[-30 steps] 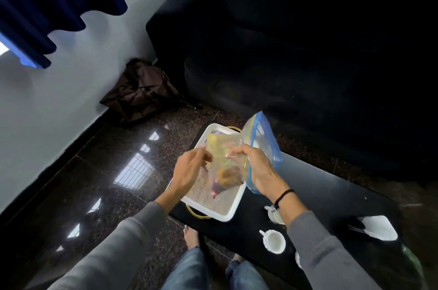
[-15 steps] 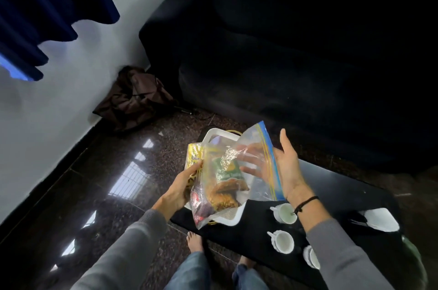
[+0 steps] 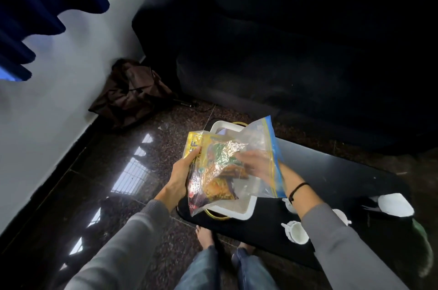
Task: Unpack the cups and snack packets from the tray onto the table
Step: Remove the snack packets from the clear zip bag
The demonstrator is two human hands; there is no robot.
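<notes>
Packets (image 3: 220, 185) sit in bag (image 3: 257, 145), held over tray (image 3: 248, 208). L hand (image 3: 180, 176) clamps bag's side. R hand (image 3: 258, 166) is inside, blurred, can't tell if gripping. Best: hold mouth wide, pull one pkt, set on desk (image 3: 320, 171) by cups (image 3: 296, 234).

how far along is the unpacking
Done: cups stand on the table, off the tray. In hand: left hand grips the zip bag of snack packets over the tray, right hand inside it. Left: getting the packets onto the table.
</notes>
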